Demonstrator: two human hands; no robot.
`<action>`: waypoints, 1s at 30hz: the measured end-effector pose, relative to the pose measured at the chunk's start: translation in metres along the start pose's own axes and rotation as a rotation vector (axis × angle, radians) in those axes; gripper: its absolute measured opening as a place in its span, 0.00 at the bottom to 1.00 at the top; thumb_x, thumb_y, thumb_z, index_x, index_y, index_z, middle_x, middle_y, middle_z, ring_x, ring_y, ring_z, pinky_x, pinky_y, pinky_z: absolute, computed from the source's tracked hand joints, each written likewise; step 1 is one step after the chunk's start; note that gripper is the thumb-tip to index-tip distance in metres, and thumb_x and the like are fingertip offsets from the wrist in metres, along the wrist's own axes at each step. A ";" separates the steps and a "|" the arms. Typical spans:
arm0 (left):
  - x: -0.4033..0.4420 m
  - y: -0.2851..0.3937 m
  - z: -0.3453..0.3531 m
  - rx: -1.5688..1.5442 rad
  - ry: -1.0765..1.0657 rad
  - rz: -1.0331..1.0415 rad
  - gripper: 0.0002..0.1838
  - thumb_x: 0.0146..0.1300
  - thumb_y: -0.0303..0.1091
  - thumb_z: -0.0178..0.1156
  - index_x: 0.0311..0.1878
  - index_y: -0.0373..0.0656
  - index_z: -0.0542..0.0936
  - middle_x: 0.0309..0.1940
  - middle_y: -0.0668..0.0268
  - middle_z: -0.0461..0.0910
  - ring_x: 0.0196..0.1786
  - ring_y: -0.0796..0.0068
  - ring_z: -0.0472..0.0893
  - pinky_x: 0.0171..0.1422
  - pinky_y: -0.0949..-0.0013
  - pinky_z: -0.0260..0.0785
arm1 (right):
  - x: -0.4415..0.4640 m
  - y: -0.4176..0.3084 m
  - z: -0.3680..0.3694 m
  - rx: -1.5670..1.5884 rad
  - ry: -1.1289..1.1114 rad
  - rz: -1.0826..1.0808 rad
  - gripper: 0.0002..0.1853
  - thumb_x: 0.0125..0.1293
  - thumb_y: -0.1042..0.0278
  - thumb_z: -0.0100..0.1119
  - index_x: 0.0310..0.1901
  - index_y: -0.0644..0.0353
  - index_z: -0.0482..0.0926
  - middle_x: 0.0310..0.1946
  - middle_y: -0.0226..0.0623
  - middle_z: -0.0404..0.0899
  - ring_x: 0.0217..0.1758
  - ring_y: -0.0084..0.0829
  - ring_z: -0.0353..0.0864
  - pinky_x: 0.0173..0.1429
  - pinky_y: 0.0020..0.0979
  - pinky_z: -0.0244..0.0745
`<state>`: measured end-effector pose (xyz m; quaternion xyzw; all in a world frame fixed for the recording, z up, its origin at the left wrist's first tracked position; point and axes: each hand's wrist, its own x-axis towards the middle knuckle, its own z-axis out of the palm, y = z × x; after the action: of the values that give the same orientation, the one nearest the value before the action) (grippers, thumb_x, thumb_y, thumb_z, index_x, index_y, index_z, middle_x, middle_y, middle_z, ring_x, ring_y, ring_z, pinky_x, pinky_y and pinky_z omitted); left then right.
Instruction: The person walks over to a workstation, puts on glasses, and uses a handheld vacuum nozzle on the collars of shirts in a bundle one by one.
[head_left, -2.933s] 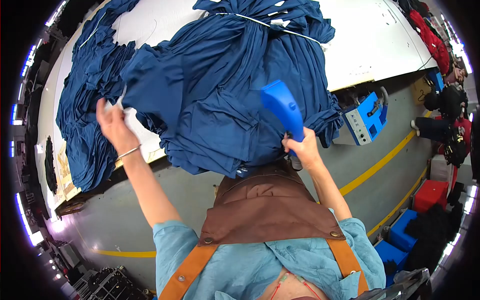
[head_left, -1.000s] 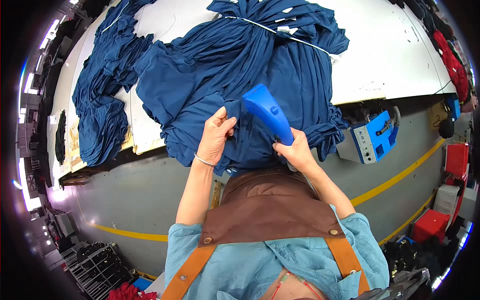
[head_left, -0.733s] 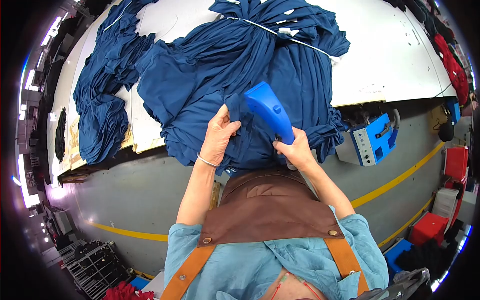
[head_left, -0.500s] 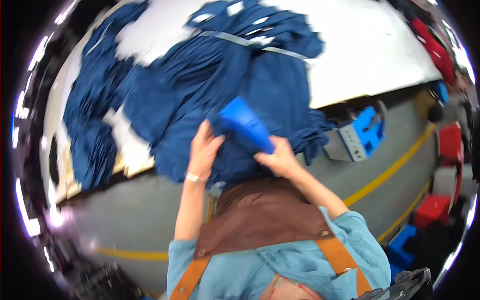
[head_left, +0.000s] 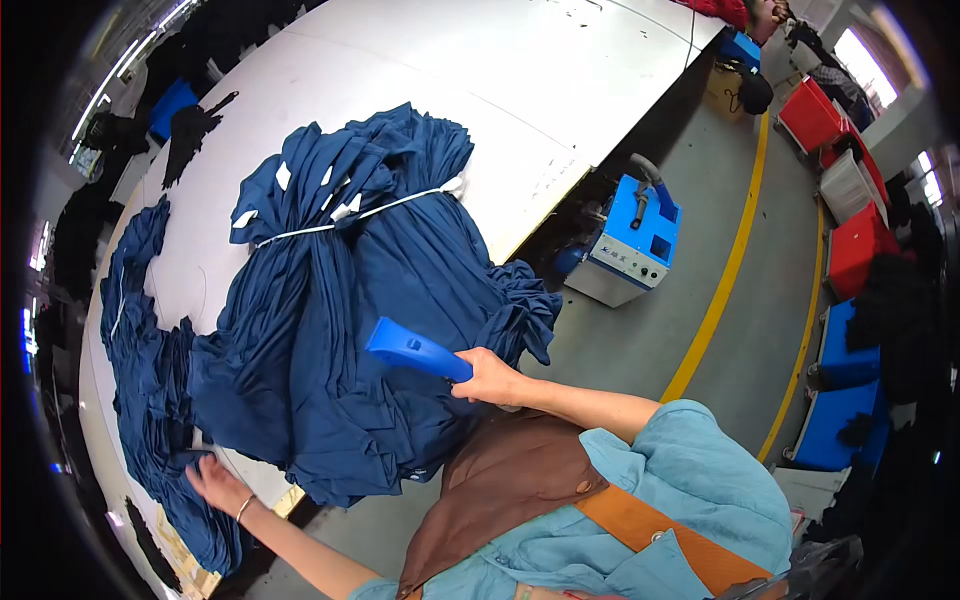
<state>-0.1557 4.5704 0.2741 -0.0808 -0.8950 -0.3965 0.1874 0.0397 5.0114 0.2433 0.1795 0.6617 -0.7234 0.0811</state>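
My right hand point(head_left: 490, 377) is wrapped round the handle of a blue handheld tool point(head_left: 418, 350), whose wide end lies over a large bundle of dark blue garments point(head_left: 390, 290). A white tie point(head_left: 395, 203) cinches that bundle near its top, with white tags beside it. At the lower left, my left hand point(head_left: 220, 485) is stretched out with its fingers apart, at the edge of a second dark blue pile point(head_left: 150, 400). Whether its fingertips touch the cloth is hard to tell.
The white table point(head_left: 420, 60) has its edge running diagonally at the right. Beyond it a blue and white machine point(head_left: 625, 245) with a hose stands low. Red bins point(head_left: 858, 248) and blue bins point(head_left: 838, 425) line the far right, past yellow floor lines.
The view has swung round, so the bundle appears lower and further left. My left hand has left the large bundle and reached out to the second pile. My right hand still holds the tool.
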 end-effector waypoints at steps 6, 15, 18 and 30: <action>0.000 0.114 0.052 -0.016 -0.014 -0.090 0.23 0.65 0.26 0.54 0.63 0.40 0.76 0.51 0.62 0.80 0.50 0.70 0.79 0.59 0.73 0.68 | 0.011 0.003 0.000 0.115 0.027 -0.008 0.06 0.50 0.74 0.61 0.28 0.61 0.73 0.21 0.31 0.74 0.20 0.22 0.72 0.28 0.24 0.70; 0.019 -0.036 0.168 0.854 -0.089 0.150 0.33 0.67 0.48 0.52 0.75 0.57 0.63 0.77 0.62 0.55 0.69 0.57 0.65 0.69 0.50 0.50 | 0.018 0.003 0.002 0.112 -0.013 0.001 0.05 0.52 0.76 0.63 0.30 0.64 0.76 0.23 0.34 0.77 0.22 0.24 0.74 0.31 0.22 0.70; 0.029 -0.048 0.172 0.840 -0.076 0.115 0.33 0.68 0.48 0.51 0.76 0.58 0.61 0.78 0.63 0.52 0.71 0.56 0.62 0.72 0.50 0.46 | 0.015 0.001 0.000 0.102 0.012 0.045 0.06 0.50 0.79 0.61 0.31 0.66 0.77 0.24 0.37 0.76 0.22 0.28 0.74 0.34 0.25 0.71; 0.040 -0.050 0.168 0.747 -0.145 0.062 0.34 0.69 0.51 0.49 0.77 0.58 0.59 0.79 0.60 0.49 0.74 0.54 0.58 0.74 0.48 0.45 | 0.005 -0.005 0.020 0.044 -0.017 0.066 0.06 0.50 0.79 0.63 0.31 0.65 0.77 0.24 0.36 0.77 0.22 0.26 0.75 0.33 0.24 0.71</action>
<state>-0.2522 4.6605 0.1527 -0.0618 -0.9860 -0.0301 0.1519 0.0298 4.9932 0.2474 0.1970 0.6387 -0.7362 0.1064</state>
